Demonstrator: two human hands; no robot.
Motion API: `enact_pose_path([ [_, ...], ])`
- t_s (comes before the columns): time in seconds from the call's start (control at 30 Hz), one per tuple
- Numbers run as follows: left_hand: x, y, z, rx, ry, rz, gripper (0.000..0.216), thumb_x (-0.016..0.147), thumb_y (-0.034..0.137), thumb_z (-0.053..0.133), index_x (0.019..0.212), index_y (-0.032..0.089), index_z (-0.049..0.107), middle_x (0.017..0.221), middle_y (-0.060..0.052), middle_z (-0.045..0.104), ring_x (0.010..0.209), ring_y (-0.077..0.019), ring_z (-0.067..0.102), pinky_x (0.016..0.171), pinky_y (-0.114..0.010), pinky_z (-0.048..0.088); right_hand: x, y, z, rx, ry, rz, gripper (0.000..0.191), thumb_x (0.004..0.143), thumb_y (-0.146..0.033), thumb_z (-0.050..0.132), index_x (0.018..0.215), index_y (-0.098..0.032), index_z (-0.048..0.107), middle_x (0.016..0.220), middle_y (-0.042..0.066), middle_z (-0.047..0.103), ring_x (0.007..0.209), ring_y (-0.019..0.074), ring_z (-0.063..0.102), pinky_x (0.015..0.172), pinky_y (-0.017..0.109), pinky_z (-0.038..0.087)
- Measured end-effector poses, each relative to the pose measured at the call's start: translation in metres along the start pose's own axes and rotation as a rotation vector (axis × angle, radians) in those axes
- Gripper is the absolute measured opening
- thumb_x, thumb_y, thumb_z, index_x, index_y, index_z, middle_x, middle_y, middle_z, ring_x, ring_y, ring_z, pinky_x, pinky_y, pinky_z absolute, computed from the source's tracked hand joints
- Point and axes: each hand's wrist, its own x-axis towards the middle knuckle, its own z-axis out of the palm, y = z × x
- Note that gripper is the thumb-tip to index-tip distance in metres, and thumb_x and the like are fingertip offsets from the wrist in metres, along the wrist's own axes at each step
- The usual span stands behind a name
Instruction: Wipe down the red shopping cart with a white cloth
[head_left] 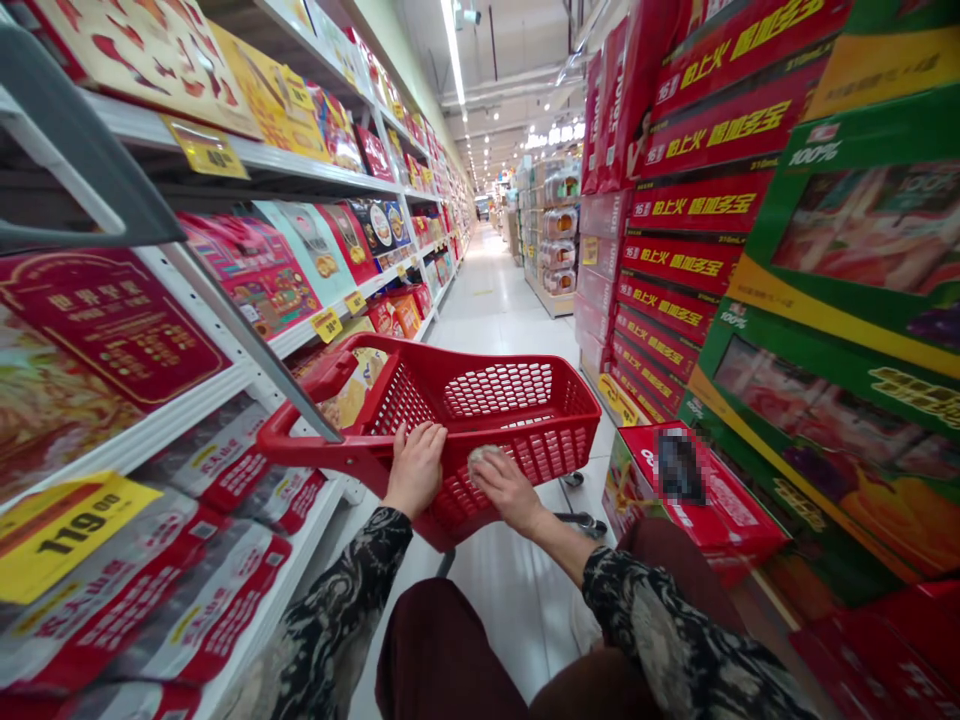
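Head camera looked down on a red basket [495, 400] on wheels. It stood on the floor [495, 300] of a shop aisle, close in front of my knees. It was between the shelves [225, 385] on my left and the stacked boxes [675, 270] on my right.

My left hand [415, 468] was curled tight over the near rim. My right hand [508, 488] was closed on a small pale lump [482, 456], pressed against the same rim.

I thought the basket was light, hard plastic full of holes. It would roll easily, so it could slip away. The rim or the big handle [300, 440] looked best to hold.

Its long side seemed to run across the aisle. The handle end pointed at the shelves and a wheel [574, 478] showed at the other end. The open top faced up.
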Motion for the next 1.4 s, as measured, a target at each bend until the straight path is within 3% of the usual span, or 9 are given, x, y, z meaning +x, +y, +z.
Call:
enact_pose_path([
  [0.13,0.005,0.001,0.002,-0.036,-0.011,0.005,0.047,0.074,0.009,0.039,0.118,0.013,0.056,0.122,-0.012,0.059,0.119,-0.0249,0.047,0.108,-0.049,0.021,-0.047,0.005,0.024,-0.001,-0.157,-0.024,0.024,0.092,-0.018,0.045,0.108,-0.02,0.063,0.118,0.005,0.062,0.123,0.0193,0.042,0.102,0.044,0.039],
  [0.27,0.006,0.0,0.003,-0.063,-0.011,0.015,0.049,0.072,0.009,0.04,0.119,0.015,0.055,0.124,-0.01,0.058,0.121,-0.0245,0.045,0.109,-0.049,0.02,-0.067,0.005,0.02,0.022,-0.246,0.05,0.022,0.091,-0.019,0.047,0.104,-0.019,0.064,0.112,0.006,0.064,0.119,0.0186,0.046,0.099,0.04,0.044],
  [0.47,0.008,0.0,0.006,-0.093,0.007,0.025,0.046,0.073,0.009,0.039,0.116,0.015,0.056,0.123,-0.01,0.059,0.121,-0.0244,0.046,0.108,-0.048,0.02,-0.002,-0.009,-0.011,0.044,-0.082,0.057,0.03,0.091,-0.016,0.042,0.116,-0.016,0.059,0.122,0.007,0.059,0.124,0.0207,0.042,0.1,0.037,0.045],
  [0.63,0.01,0.001,0.005,-0.115,-0.009,0.032,0.042,0.078,0.012,0.037,0.114,0.016,0.057,0.121,-0.01,0.061,0.12,-0.0241,0.047,0.106,-0.047,0.023,0.036,-0.017,-0.004,-0.003,-0.069,-0.083,0.028,0.092,-0.017,0.041,0.112,-0.018,0.061,0.123,0.006,0.058,0.127,0.0222,0.039,0.103,0.044,0.04],
  [0.83,0.006,0.001,0.004,-0.107,-0.03,0.037,0.049,0.073,0.008,0.038,0.119,0.017,0.055,0.124,-0.009,0.058,0.122,-0.0223,0.045,0.107,-0.046,0.023,-0.018,-0.019,0.027,0.006,-0.297,-0.146,0.028,0.09,-0.017,0.047,0.115,-0.016,0.058,0.124,0.008,0.058,0.128,0.0229,0.037,0.102,0.047,0.038],
  [0.97,0.005,0.002,0.002,-0.1,-0.037,0.033,0.051,0.073,0.007,0.037,0.12,0.017,0.055,0.126,-0.009,0.058,0.123,-0.0223,0.044,0.107,-0.045,0.022,-0.048,-0.019,0.027,0.026,-0.368,-0.086,0.023,0.09,-0.018,0.048,0.109,-0.018,0.062,0.115,0.007,0.063,0.121,0.0188,0.045,0.099,0.041,0.041],
  [1.1,0.005,0.003,0.001,-0.101,-0.046,0.036,0.05,0.073,0.007,0.037,0.119,0.017,0.055,0.125,-0.01,0.058,0.123,-0.0227,0.045,0.107,-0.046,0.021,-0.029,-0.015,0.002,0.057,-0.253,-0.057,0.024,0.092,-0.019,0.045,0.105,-0.02,0.064,0.112,0.004,0.065,0.116,0.0168,0.049,0.096,0.035,0.046],
  [1.27,0.006,0.004,0.0,-0.098,-0.052,0.022,0.049,0.075,0.007,0.035,0.119,0.016,0.054,0.125,-0.009,0.058,0.123,-0.0225,0.044,0.107,-0.045,0.021,0.023,0.005,-0.033,0.006,0.01,-0.013,0.031,0.094,-0.016,0.038,0.117,-0.017,0.058,0.122,0.006,0.06,0.13,0.0191,0.035,0.105,0.042,0.039],
  [1.4,0.006,0.005,-0.001,-0.095,-0.07,0.015,0.048,0.076,0.007,0.034,0.119,0.015,0.054,0.125,-0.009,0.058,0.122,-0.0228,0.044,0.107,-0.045,0.02,0.015,0.021,-0.036,-0.056,-0.006,-0.054,0.03,0.094,-0.017,0.039,0.115,-0.021,0.06,0.122,0.003,0.059,0.131,0.0195,0.033,0.108,0.045,0.035],
])
